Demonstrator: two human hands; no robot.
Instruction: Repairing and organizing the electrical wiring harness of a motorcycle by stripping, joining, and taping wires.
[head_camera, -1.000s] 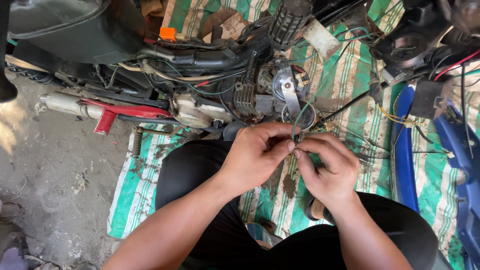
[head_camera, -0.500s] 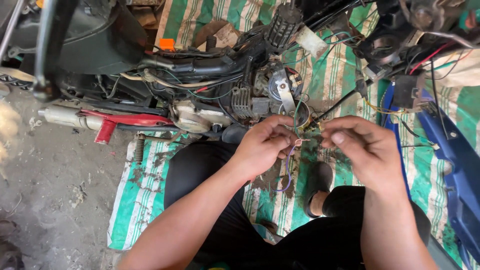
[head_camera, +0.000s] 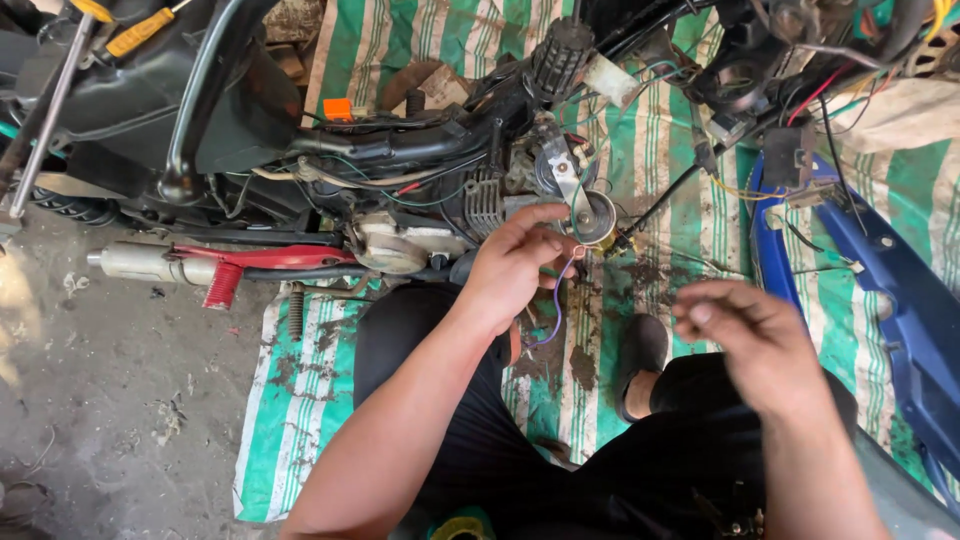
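My left hand (head_camera: 515, 262) reaches up to the stripped motorbike engine (head_camera: 470, 205) and pinches thin wires (head_camera: 555, 300), one purple, that hang down from it beside a small round metal part (head_camera: 597, 218). My right hand (head_camera: 745, 345) is away from the wires, over my right knee, blurred, fingers loosely curled with nothing in them. I sit on a green and white striped mat (head_camera: 300, 390) in black trousers.
The bike frame (head_camera: 190, 110) and a red-handled exhaust pipe (head_camera: 180, 265) lie to the left. A blue body panel (head_camera: 880, 270) is at the right, loose cables (head_camera: 780, 100) at top right. A black shoe (head_camera: 640, 355) is between my knees. Bare concrete floor (head_camera: 110, 400) is at left.
My right hand has let go of the wires and drawn back to the right and down. My left hand stays at the engine with the wires. The view has shifted.
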